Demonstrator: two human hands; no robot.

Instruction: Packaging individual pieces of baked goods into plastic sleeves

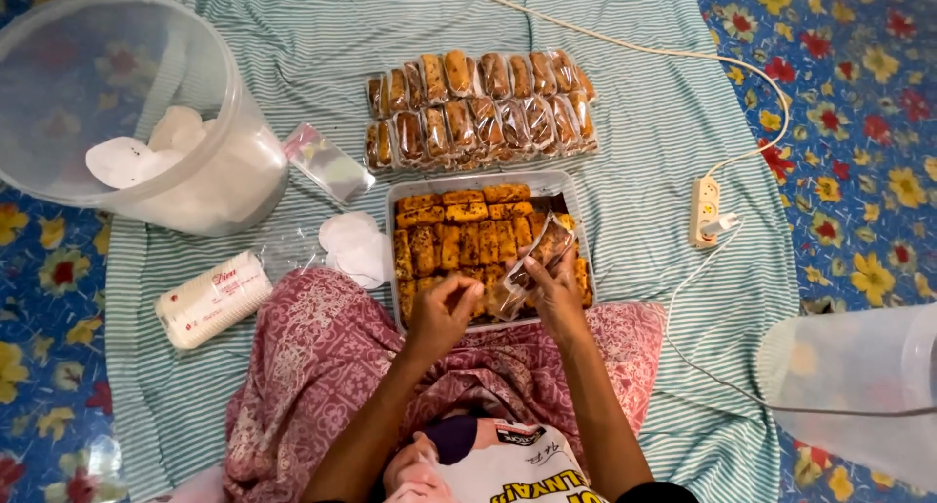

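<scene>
Here the right hand grips a clear wrapper over the tray; the left hand pinches its lower edge.

Single head view, steeply downward, close above lap and floor cloth

Both your bare forearms rise from the bottom edge and converge toward the middle of the view. Your left hand sits at about seven o'clock of centre, wrist bent slightly, fingers curled inward with the fingertips pinched together toward one o'clock. Your right hand lies just beside it at about five o'clock, knuckles up, fingers folded in a closed grip and angled toward eleven o'clock. The two hands are close, fingertips nearly meeting. Your elbows stay out of view below.
</scene>
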